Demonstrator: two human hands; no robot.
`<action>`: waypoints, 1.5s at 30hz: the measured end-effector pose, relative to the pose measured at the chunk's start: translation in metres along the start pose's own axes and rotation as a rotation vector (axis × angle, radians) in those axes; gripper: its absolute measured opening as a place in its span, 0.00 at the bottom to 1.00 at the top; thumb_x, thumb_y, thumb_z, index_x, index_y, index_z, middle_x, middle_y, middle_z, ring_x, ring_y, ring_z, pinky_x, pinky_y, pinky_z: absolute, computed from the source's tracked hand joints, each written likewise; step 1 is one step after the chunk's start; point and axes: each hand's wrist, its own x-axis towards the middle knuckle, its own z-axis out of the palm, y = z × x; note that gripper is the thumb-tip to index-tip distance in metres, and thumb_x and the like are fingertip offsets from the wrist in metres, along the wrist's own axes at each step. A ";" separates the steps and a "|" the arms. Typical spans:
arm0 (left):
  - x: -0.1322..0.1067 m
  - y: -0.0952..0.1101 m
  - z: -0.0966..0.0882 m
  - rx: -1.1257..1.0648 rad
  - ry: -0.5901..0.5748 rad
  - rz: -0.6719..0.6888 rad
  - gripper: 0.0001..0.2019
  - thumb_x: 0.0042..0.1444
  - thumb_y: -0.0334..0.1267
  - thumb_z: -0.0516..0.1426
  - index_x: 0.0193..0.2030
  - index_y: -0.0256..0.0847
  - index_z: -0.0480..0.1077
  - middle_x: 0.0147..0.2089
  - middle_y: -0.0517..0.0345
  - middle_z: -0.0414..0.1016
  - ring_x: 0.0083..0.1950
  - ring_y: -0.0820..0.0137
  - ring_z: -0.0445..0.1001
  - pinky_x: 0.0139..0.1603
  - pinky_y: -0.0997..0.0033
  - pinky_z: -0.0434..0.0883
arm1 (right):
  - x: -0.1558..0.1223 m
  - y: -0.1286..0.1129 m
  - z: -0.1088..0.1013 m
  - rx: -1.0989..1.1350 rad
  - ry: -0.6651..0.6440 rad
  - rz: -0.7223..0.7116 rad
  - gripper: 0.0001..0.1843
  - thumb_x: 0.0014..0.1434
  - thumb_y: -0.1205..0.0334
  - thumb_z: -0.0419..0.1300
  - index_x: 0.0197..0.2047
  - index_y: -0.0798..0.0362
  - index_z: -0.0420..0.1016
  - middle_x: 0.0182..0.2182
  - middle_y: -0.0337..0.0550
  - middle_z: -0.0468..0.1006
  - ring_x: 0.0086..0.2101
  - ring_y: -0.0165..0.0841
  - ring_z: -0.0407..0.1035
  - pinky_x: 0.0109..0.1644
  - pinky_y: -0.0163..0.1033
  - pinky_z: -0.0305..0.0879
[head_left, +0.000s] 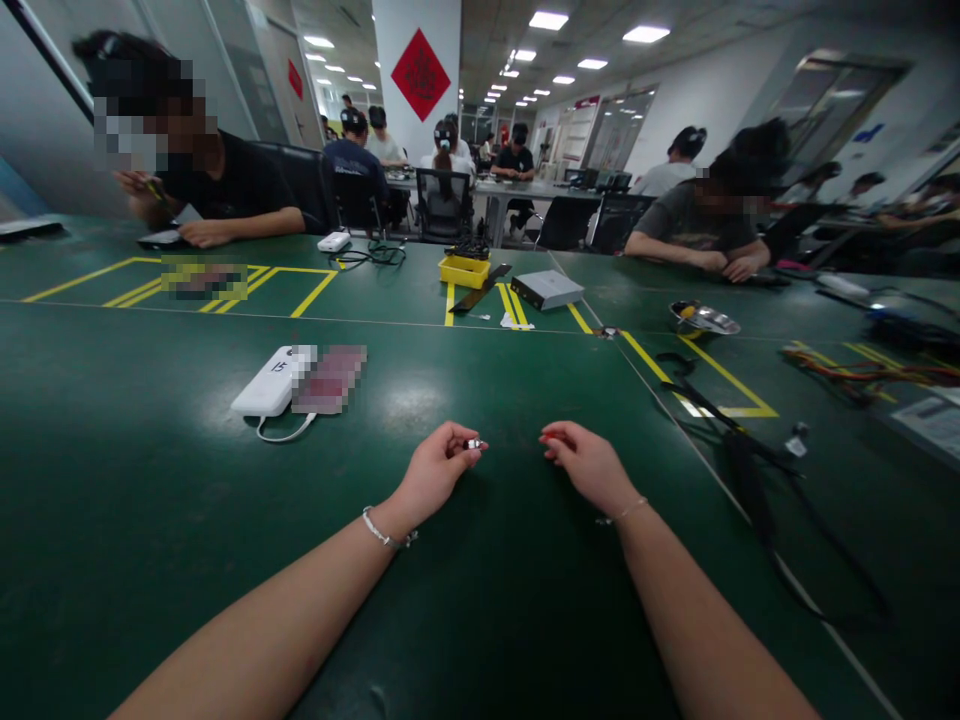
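My left hand (441,462) rests on the green table (150,500) with its fingers curled, pinching a small silver metal part (473,443) at the fingertips. My right hand (585,462) lies a short way to the right, fingers curled inward with the tips pressed together; whether it holds anything is hidden. Both wrists wear thin bracelets. The two hands are apart, with a bare strip of table between them.
A white power bank (274,382) with a cable lies left of my hands. Farther back are a yellow bin (464,269), a grey box (547,289) and a metal dish (703,318). Black cables (739,450) run along the right. Other people sit around the tables.
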 end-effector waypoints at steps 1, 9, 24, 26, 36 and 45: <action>-0.001 0.000 0.000 0.018 -0.002 0.007 0.08 0.47 0.31 0.56 0.36 0.36 0.64 0.35 0.54 0.75 0.33 0.73 0.71 0.35 0.72 0.67 | -0.003 -0.010 0.012 0.116 -0.047 -0.036 0.11 0.53 0.62 0.53 0.40 0.52 0.70 0.32 0.41 0.75 0.30 0.29 0.70 0.36 0.38 0.67; -0.005 0.000 -0.001 0.226 -0.061 0.100 0.10 0.52 0.39 0.54 0.39 0.38 0.68 0.30 0.59 0.71 0.30 0.74 0.67 0.31 0.73 0.64 | -0.012 -0.035 0.050 0.614 -0.140 -0.077 0.09 0.47 0.62 0.59 0.35 0.53 0.72 0.29 0.39 0.75 0.28 0.29 0.68 0.36 0.39 0.65; -0.004 -0.004 0.000 0.254 -0.013 0.135 0.07 0.47 0.31 0.57 0.36 0.38 0.67 0.28 0.62 0.68 0.29 0.74 0.66 0.32 0.73 0.64 | -0.010 -0.031 0.051 0.748 -0.153 -0.008 0.10 0.43 0.63 0.64 0.32 0.53 0.71 0.27 0.38 0.76 0.29 0.30 0.70 0.37 0.40 0.65; -0.003 -0.005 -0.001 0.264 -0.011 0.179 0.07 0.47 0.30 0.57 0.34 0.39 0.67 0.32 0.60 0.69 0.33 0.73 0.67 0.36 0.71 0.65 | -0.009 -0.030 0.050 0.796 -0.161 0.011 0.11 0.43 0.63 0.64 0.31 0.53 0.70 0.29 0.39 0.76 0.28 0.30 0.70 0.35 0.39 0.66; -0.004 -0.002 0.001 0.252 -0.039 0.147 0.06 0.49 0.33 0.55 0.35 0.38 0.67 0.27 0.63 0.66 0.28 0.75 0.64 0.31 0.74 0.63 | -0.011 -0.032 0.053 0.947 -0.230 0.011 0.11 0.39 0.63 0.67 0.26 0.53 0.69 0.21 0.34 0.70 0.21 0.24 0.60 0.25 0.33 0.56; -0.006 0.006 0.000 0.163 -0.141 0.127 0.11 0.57 0.39 0.48 0.36 0.37 0.68 0.30 0.58 0.70 0.31 0.73 0.68 0.35 0.71 0.66 | -0.014 -0.036 0.049 1.169 -0.283 0.096 0.13 0.43 0.54 0.65 0.27 0.51 0.67 0.20 0.33 0.65 0.20 0.24 0.57 0.24 0.33 0.54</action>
